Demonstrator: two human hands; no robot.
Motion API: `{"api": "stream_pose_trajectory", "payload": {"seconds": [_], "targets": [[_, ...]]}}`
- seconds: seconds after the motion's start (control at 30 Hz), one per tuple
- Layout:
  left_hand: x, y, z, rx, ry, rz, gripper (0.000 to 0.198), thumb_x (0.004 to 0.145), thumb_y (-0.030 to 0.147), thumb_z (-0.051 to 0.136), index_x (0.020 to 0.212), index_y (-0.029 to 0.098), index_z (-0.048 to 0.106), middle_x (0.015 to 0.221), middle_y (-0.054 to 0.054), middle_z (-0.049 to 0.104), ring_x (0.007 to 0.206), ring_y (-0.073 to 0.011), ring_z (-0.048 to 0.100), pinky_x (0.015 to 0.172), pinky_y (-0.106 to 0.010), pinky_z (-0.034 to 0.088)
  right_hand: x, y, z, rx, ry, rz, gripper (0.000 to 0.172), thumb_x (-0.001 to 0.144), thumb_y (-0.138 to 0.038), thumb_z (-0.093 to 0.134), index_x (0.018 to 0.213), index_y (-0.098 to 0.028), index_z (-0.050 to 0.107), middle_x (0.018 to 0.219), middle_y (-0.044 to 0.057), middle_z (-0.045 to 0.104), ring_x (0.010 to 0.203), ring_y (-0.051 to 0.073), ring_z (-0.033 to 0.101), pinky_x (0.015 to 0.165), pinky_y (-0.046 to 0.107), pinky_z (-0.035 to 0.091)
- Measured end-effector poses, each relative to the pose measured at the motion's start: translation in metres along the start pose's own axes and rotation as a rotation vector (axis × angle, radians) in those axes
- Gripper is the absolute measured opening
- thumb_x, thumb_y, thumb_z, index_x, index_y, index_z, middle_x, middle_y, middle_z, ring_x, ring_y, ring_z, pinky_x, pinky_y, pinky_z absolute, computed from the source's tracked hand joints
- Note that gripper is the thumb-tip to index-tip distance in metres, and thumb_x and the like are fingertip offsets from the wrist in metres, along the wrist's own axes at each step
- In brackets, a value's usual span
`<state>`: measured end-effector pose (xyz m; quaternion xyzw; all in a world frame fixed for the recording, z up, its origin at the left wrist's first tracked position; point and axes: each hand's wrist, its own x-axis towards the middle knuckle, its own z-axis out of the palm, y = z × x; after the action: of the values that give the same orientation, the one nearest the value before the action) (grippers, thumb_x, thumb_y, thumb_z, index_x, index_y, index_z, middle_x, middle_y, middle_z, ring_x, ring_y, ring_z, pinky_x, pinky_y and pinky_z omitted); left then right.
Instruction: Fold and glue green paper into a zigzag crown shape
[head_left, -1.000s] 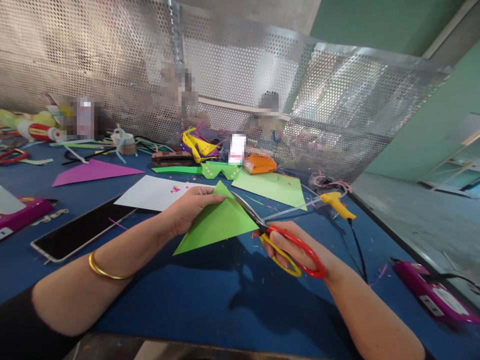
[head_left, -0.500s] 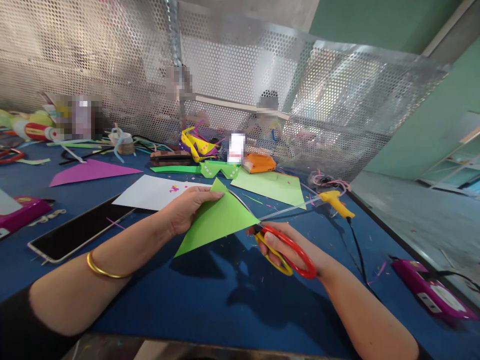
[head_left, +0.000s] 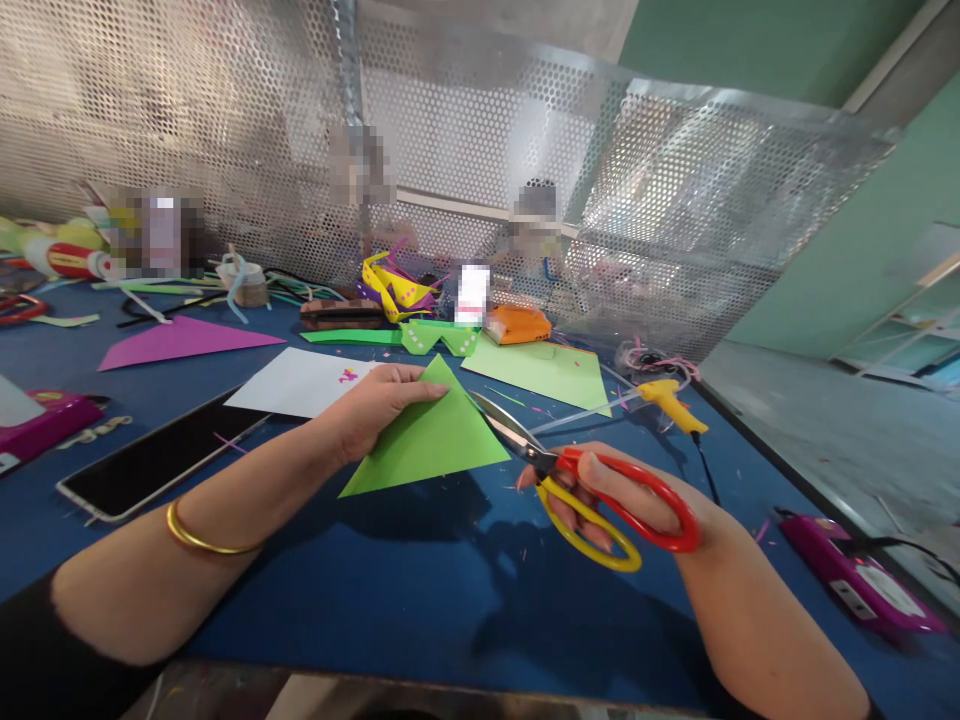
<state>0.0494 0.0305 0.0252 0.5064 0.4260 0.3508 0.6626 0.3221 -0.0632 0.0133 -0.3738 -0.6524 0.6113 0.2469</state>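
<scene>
My left hand (head_left: 394, 400) pinches the upper part of a bright green paper triangle (head_left: 439, 435), thumb on top, holding it raised over the blue table (head_left: 337, 600). To its right, my right hand (head_left: 592, 500) grips scissors (head_left: 536, 455) with one red and one yellow handle loop. The scissor blades point up and left, beside the paper's right edge; whether they touch it I cannot tell. Behind the hands lie green paper glasses (head_left: 439, 338) with pale dots and a light green sheet (head_left: 540, 372).
A black-screened tablet (head_left: 161, 450), white paper (head_left: 289, 385) and purple paper (head_left: 187, 342) lie left. A yellow glue gun (head_left: 671, 403) and a purple power strip (head_left: 862, 575) are at right, cords trailing. A perforated metal screen (head_left: 480, 130) rises behind; people show through it.
The scissors have drawn back to the right and toward me, baring more of their blades. The green paper has shifted slightly left and lower in the left hand.
</scene>
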Motion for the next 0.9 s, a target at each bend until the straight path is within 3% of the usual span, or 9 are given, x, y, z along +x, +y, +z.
{"api": "stream_pose_trajectory", "payload": {"seconds": [0.23,0.4,0.57,0.73,0.9], "targets": [[0.0,0.001,-0.002,0.024,0.026,0.022,0.038,0.057,0.035,0.085,0.086,0.013,0.075,0.076,-0.011,0.076,0.061,-0.0213,0.069,0.056,-0.029,0.054,-0.002,0.0,0.003,-0.06,0.066,-0.005,0.05,0.093,-0.059,0.045,0.117,-0.018,0.058,0.081,0.002,0.056,0.058,0.008,0.051,0.054,0.023,0.044],[0.001,-0.005,0.001,0.009,-0.006,0.002,0.038,0.056,0.036,0.085,0.085,0.013,0.075,0.076,-0.011,0.076,0.06,-0.0215,0.069,0.056,-0.03,0.054,0.004,0.002,0.008,-0.089,0.078,-0.02,0.046,0.093,-0.059,0.045,0.099,-0.016,0.061,0.08,0.001,0.054,0.055,0.007,0.048,0.052,0.023,0.043],[0.002,-0.008,0.003,-0.014,-0.021,-0.02,0.038,0.057,0.035,0.085,0.087,0.014,0.075,0.081,-0.012,0.077,0.063,-0.0228,0.07,0.059,-0.031,0.055,0.007,0.003,0.008,-0.084,0.08,-0.032,0.05,0.092,-0.06,0.045,0.113,-0.016,0.058,0.077,0.001,0.055,0.051,0.007,0.049,0.048,0.021,0.041],[0.001,-0.006,0.003,0.058,-0.014,0.041,0.039,0.058,0.039,0.085,0.086,0.015,0.076,0.076,-0.01,0.076,0.063,-0.0231,0.07,0.059,-0.031,0.055,0.003,0.002,0.004,-0.084,0.045,-0.04,0.053,0.093,-0.062,0.043,0.114,-0.015,0.058,0.078,0.002,0.059,0.049,0.007,0.051,0.047,0.021,0.043],[-0.001,-0.006,0.006,0.058,-0.049,-0.01,0.04,0.056,0.039,0.086,0.087,0.015,0.076,0.079,-0.012,0.077,0.068,-0.0255,0.072,0.063,-0.034,0.056,0.005,-0.001,0.006,-0.108,0.047,-0.005,0.054,0.091,-0.064,0.043,0.109,-0.015,0.058,0.077,0.002,0.057,0.05,0.006,0.051,0.046,0.02,0.042]]}}
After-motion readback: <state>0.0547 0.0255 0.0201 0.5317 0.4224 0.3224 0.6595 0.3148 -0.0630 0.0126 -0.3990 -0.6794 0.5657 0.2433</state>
